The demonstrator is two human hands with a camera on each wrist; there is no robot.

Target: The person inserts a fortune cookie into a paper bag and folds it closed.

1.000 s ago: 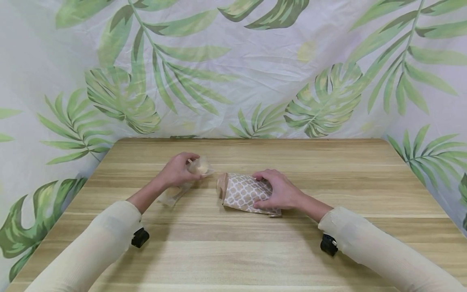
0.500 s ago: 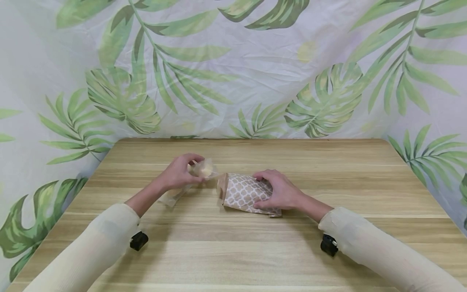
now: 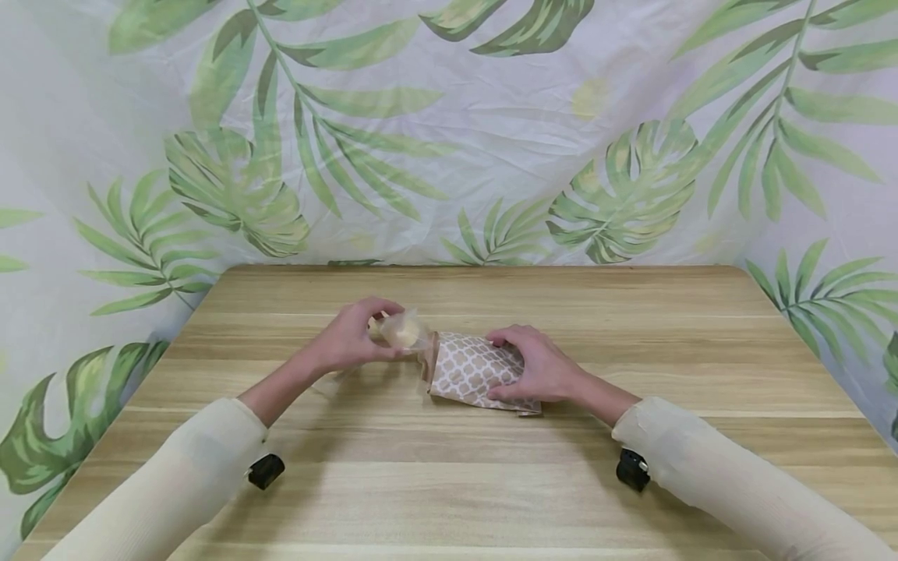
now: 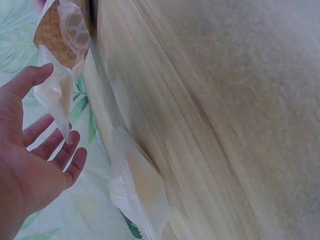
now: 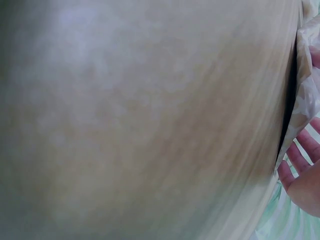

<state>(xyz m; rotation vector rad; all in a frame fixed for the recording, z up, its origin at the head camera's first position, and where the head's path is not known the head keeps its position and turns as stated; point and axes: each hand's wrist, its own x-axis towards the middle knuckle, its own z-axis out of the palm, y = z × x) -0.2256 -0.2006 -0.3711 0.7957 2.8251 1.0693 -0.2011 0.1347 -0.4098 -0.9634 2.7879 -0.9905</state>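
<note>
My left hand (image 3: 360, 335) pinches a small translucent packet (image 3: 404, 333) with something pale yellow inside, between thumb and fingers. The packet's front end is right at the mouth of a brown paper bag (image 3: 466, 366) with a white lattice print. That bag lies on its side, its mouth facing left. My right hand (image 3: 540, 365) grips the bag's right end from above, thumb on the near side and fingers on the far side. A second translucent packet (image 4: 139, 187) lies on the table below my left hand, mostly hidden by it in the head view.
The wooden table (image 3: 449, 499) spans the view. Behind it hangs a leaf-printed cloth (image 3: 491, 140). A small black camera (image 3: 266, 471) is worn under the left wrist and another black camera (image 3: 633, 470) under the right.
My left hand has moved right with the packet, bringing it from a short gap away up to the bag's mouth. The right hand and the bag have stayed in place.
</note>
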